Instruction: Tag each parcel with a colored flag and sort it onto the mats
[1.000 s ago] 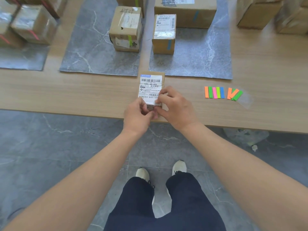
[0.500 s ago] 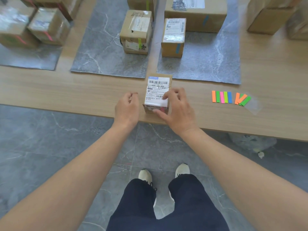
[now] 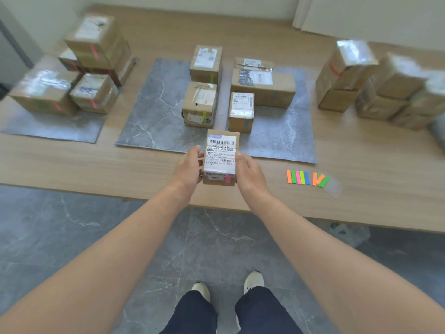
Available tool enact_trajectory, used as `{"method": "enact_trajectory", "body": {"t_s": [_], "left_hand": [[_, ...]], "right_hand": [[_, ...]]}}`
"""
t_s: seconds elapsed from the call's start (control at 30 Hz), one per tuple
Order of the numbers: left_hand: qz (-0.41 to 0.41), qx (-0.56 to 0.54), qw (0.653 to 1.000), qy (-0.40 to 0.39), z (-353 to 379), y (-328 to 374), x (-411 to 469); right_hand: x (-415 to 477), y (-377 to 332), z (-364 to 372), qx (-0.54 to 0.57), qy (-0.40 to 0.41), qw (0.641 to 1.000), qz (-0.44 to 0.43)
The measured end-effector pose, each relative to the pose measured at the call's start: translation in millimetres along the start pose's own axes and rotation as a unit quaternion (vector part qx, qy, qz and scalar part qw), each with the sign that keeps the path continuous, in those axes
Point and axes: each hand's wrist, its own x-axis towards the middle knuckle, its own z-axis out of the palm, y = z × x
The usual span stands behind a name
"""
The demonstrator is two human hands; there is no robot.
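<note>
A small cardboard parcel [image 3: 221,155] with a white shipping label sits between my two hands, over the wooden table's front part. A pink flag [image 3: 227,179] is stuck on its near face. My left hand [image 3: 189,168] grips its left side and my right hand [image 3: 249,174] grips its right side. Three grey mats lie on the table: a left mat [image 3: 53,127], a middle mat [image 3: 154,112] and a right mat [image 3: 281,138]. Loose colored flags [image 3: 307,178] lie on the table to the right of my right hand.
Parcels with pink flags [image 3: 69,85] stand on the left mat, green-flagged ones [image 3: 201,103] on the middle mat, blue-flagged ones [image 3: 262,86] on the right mat. A stack of parcels [image 3: 375,85] stands off the mats at the far right. The table's front edge [image 3: 96,195] runs below my wrists.
My hands were at the parcel's near end as the flag went on; now both grip its sides. The pink flag shows on its near face. The view has tilted up.
</note>
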Motion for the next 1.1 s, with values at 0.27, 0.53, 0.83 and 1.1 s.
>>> {"method": "enact_trajectory", "body": {"t_s": [0.27, 0.53, 0.83, 1.1], "left_hand": [[0.072, 0.012, 0.997, -0.021, -42.2, 90.9, -53.0], [0.094, 0.009, 0.995, -0.017, -78.0, 150.9, -92.0], [0.079, -0.019, 0.996, 0.027, -96.5, 172.4, -93.4], [0.065, -0.034, 0.995, 0.061, -162.2, 173.6, -79.7]], "right_hand": [[-38.2, -98.2, 25.1, -0.021, 0.024, 0.999, -0.040], [-58.3, -158.6, 45.2, -0.020, 0.005, 0.998, -0.058], [-43.2, -183.9, 58.5, -0.055, -0.039, 0.995, -0.075], [-39.4, -199.8, 121.0, -0.094, -0.079, 0.988, -0.088]]}}
